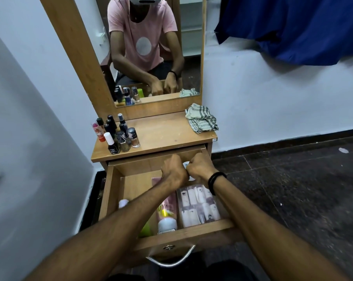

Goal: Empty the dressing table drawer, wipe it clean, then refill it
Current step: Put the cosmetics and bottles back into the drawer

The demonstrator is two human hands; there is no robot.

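Inside open drawer, at back: left hand and right hand side by side, fingers curled round mostly hidden white item. Nearer front: pink tube, clear pack of white bottles, green container. Counter: nail polish bottles, checked cloth.

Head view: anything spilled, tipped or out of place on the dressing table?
No spill or damage shows. The nail polish bottles stand upright; the checked cloth lies crumpled at the right rear corner of the tabletop.
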